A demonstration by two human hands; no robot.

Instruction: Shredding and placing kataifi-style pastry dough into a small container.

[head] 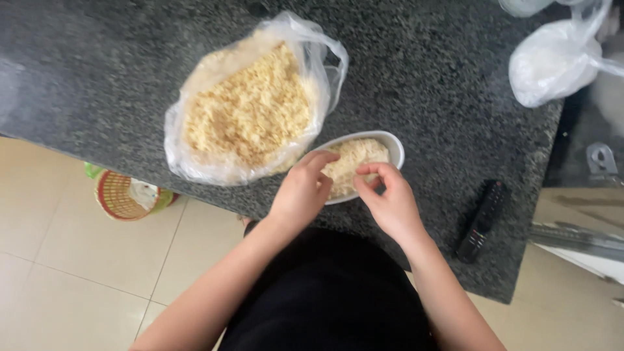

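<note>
A white oval dish (394,147) filled with pale yellow crumbly food (356,156) stands near the front edge of a dark speckled stone counter (97,71). My left hand (300,190) rests on the dish's near left side, fingers curled into the food. My right hand (389,198) is over the dish's near right side, thumb and fingers pinched together at the food. Just behind and left of the dish lies an open clear plastic bag (250,110) holding a large heap of the same yellow crumbs.
A black remote control (481,221) lies on the counter right of my right hand. A knotted white plastic bag (552,62) sits at the back right. Below the counter edge, a red and green woven basket (123,194) stands on the pale tiled floor.
</note>
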